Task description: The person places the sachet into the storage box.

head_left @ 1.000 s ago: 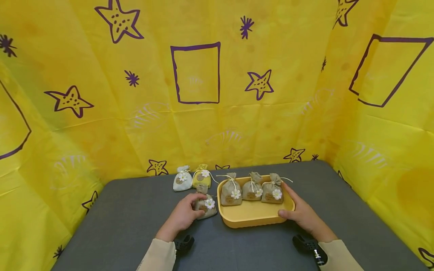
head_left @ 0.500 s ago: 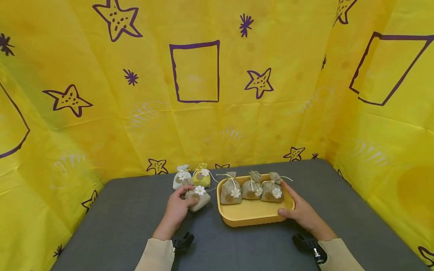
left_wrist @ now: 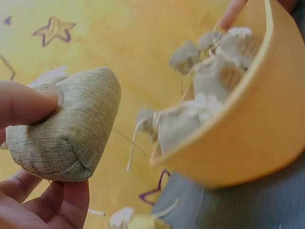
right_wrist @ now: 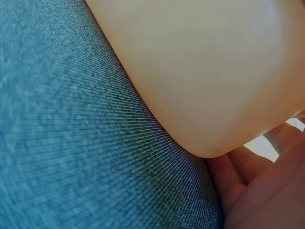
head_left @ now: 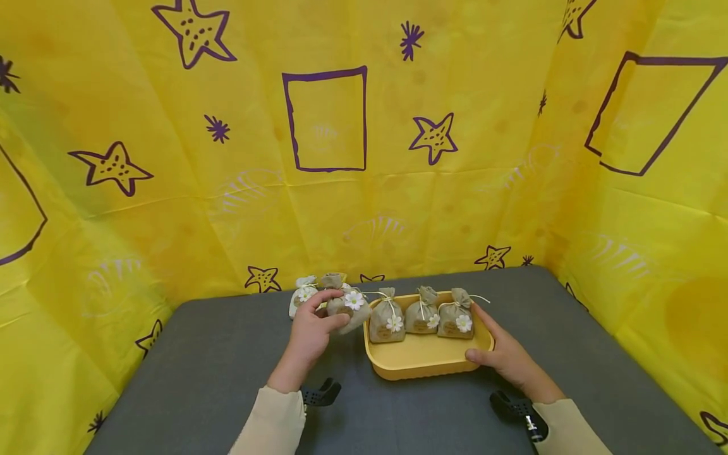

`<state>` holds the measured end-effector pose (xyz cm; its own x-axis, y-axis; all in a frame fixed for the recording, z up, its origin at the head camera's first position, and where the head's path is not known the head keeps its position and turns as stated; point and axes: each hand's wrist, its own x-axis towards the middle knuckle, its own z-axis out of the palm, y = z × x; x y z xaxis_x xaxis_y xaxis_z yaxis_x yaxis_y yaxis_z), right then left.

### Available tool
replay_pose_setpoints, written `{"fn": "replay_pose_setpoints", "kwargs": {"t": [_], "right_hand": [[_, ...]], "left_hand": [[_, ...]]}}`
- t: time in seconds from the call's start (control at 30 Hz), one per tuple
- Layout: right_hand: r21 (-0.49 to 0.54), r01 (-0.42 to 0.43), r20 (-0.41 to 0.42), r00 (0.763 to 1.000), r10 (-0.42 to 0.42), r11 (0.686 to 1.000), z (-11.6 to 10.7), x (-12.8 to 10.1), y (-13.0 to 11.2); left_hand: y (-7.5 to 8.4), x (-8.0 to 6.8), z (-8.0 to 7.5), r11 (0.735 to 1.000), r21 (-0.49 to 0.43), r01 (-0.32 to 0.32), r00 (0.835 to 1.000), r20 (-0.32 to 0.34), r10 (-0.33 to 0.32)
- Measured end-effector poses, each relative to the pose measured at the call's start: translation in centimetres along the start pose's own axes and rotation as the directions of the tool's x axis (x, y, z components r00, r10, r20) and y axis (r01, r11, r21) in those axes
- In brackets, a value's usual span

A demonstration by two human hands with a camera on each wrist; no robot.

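Your left hand (head_left: 309, 332) pinches a small burlap sachet (head_left: 348, 308) between thumb and curled fingers, lifted off the table just left of the tray's far left corner. In the left wrist view the sachet (left_wrist: 66, 126) shows a coarse ribbed weave in grey-beige, plump and rounded at the base. A white daisy sits on its front and a twine tie closes its gathered neck.

Your right hand (head_left: 503, 354) grips the near right corner of the yellow tray (head_left: 423, 363): thumb along the near rim, fingers running up the right side. The tray is smooth matte plastic, rectangular with rounded corners and a curved wall (right_wrist: 209, 71).

Count in tray: three burlap sachets (head_left: 422, 315) in a row along the far wall, upright, each with a white daisy and a round tag.

Count outside tray: one white sachet (head_left: 301, 298) at the far edge of the table, partly behind your left hand; something yellow beside it, mostly hidden, cannot identify.

The table (head_left: 216, 373) carries a dark grey woven cloth with fine diagonal ribs.
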<state>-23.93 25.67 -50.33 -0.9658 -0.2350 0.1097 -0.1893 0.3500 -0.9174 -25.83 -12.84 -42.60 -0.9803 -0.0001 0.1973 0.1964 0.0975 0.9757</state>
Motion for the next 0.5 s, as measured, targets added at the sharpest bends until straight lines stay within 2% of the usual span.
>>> {"fn": "replay_pose_setpoints", "kwargs": {"t": [0.1,0.23,0.33,0.5], "right_hand": [[0.004,-0.001,0.002,1.0,0.001,1.0,0.0,0.0,0.0],[0.001,0.004,-0.004,1.0,-0.004,1.0,-0.2,0.0,0.0],[-0.005,0.006,-0.01,1.0,-0.006,1.0,-0.2,0.0,0.1],[-0.015,0.007,-0.019,1.0,-0.008,1.0,-0.1,0.1,0.3]], "left_hand": [[0.6,0.0,1.3,1.0,0.019,-0.009,0.999,0.041,0.008],[1.2,0.1,3.3,0.995,0.092,-0.045,0.994,0.106,0.035],[1.4,0.1,4.8,0.991,0.118,-0.07,0.985,0.164,0.05],[1.3,-0.2,7.6,0.989,0.13,-0.072,0.97,0.241,0.039]]}}
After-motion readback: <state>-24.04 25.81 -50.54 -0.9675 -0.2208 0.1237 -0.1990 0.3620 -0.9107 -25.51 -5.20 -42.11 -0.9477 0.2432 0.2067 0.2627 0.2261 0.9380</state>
